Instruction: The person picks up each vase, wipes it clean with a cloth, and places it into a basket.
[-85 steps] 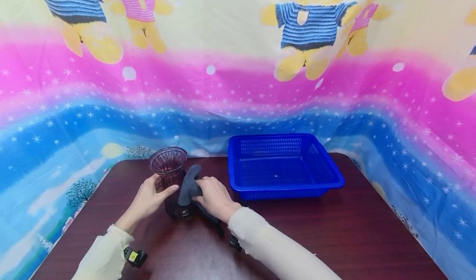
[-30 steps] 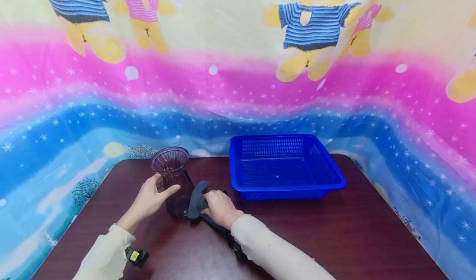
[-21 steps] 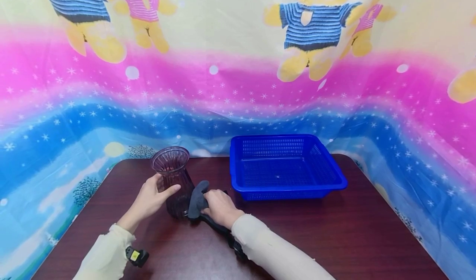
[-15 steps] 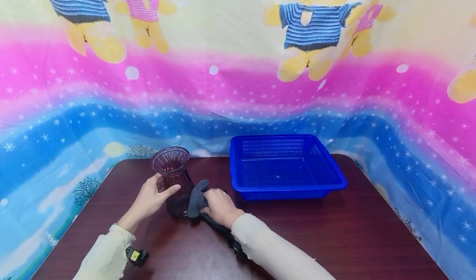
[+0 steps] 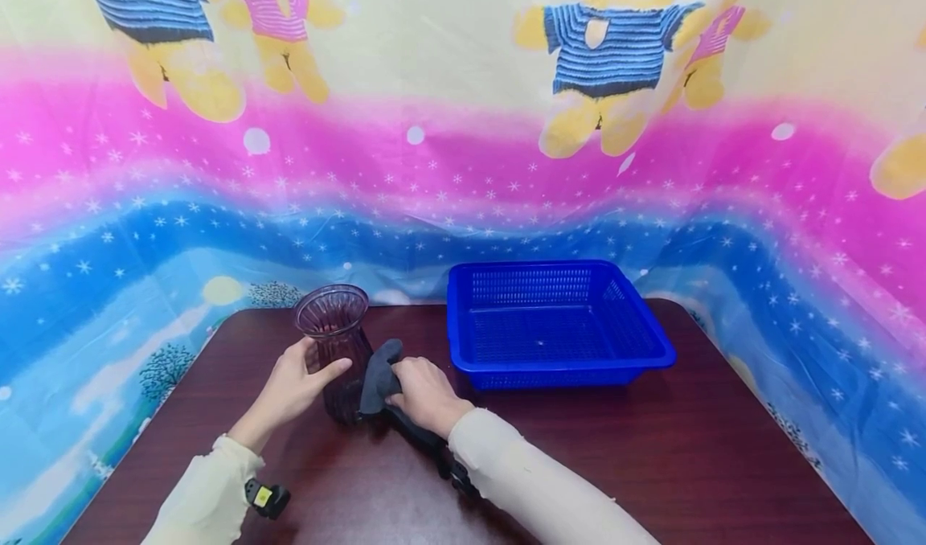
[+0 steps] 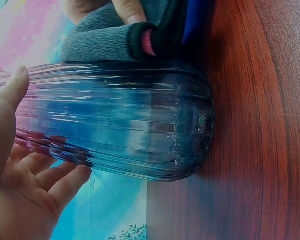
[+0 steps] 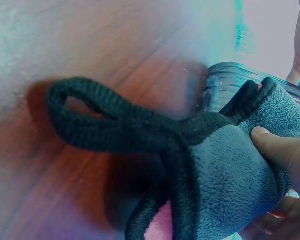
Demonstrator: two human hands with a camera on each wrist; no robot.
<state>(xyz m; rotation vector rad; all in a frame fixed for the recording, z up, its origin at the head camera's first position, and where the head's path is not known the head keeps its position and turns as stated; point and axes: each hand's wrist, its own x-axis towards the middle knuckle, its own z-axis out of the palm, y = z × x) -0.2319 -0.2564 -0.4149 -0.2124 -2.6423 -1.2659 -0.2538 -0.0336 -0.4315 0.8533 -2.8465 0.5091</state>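
Observation:
A ribbed, see-through purple glass vase [image 5: 331, 312] with a flared rim stands at the left of the table, its base on or close to the wood. My left hand [image 5: 289, 384] grips it from the left, thumb on the near side and fingers behind. In the right hand [image 5: 427, 396] is a folded grey cleaning cloth [image 5: 379, 376], pressed against the right side of the vase's lower body. Seen from the right wrist, the cloth [image 7: 230, 180] has a dark edging, a hanging loop and some pink inside. The left wrist view shows the cloth along the glass wall.
A blue plastic basket [image 5: 557, 366] with perforated sides sits at the back of the dark red-brown wooden table [image 5: 579, 456], right of the vase. Behind the table hangs a printed cloth backdrop [image 5: 463, 175] with bears.
The cloth slid down the vase's right side after the first frame. Over the last half second the right hand has brought it slightly up and left. The left hand keeps its grip.

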